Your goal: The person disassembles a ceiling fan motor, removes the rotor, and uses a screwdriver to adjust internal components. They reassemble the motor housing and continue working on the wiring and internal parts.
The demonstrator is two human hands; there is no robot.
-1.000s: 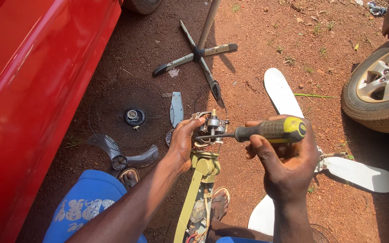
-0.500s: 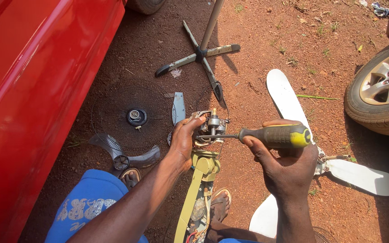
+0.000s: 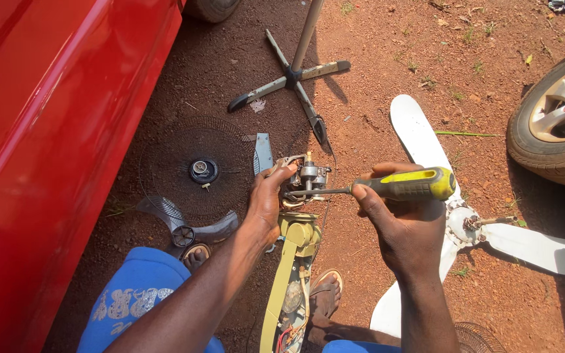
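Note:
My left hand (image 3: 266, 202) grips the bare fan motor (image 3: 308, 180) at the top of an olive-yellow fan neck (image 3: 292, 274) that stands between my knees. My right hand (image 3: 403, 225) holds a screwdriver (image 3: 407, 185) with a yellow and black handle. Its metal shaft lies level and points left, with the tip against the motor. A short shaft sticks up from the top of the motor.
A red car body (image 3: 47, 131) fills the left side. On the red dirt lie a black fan grille (image 3: 197, 170), a grey blade (image 3: 184, 229), a cross-shaped stand base (image 3: 292, 78) with its pole, and a white three-blade fan (image 3: 465, 222). A car wheel (image 3: 557, 117) is at right.
The screwdriver has tilted from slightly raised to level and its handle has turned a little in my right hand. My left hand stays on the motor.

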